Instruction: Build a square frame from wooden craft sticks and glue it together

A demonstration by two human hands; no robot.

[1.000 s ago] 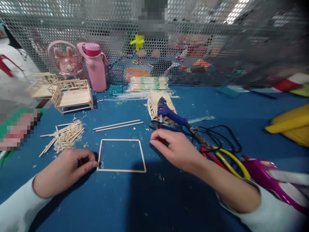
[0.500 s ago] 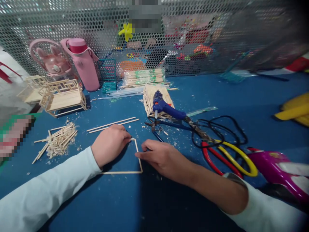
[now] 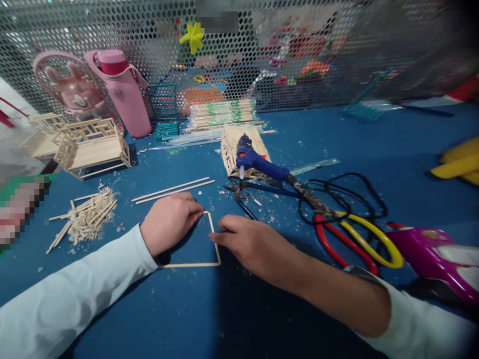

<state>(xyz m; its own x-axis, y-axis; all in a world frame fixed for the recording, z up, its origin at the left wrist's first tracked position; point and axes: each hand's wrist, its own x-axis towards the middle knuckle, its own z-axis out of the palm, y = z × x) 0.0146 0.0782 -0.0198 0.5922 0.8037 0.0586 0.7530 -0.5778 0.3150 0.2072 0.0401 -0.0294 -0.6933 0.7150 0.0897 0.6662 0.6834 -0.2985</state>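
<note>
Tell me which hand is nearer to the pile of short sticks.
Left: the left hand sits right of the pile; the right hand is farther off, at the stick frame's right edge.

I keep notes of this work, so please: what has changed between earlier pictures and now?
On the stick frame, the left hand has moved from the near left corner to the far right one. The right hand has come leftward, to the frame's right side. Any grip is unclear. Glue gun, pliers and two loose sticks stayed.
</note>
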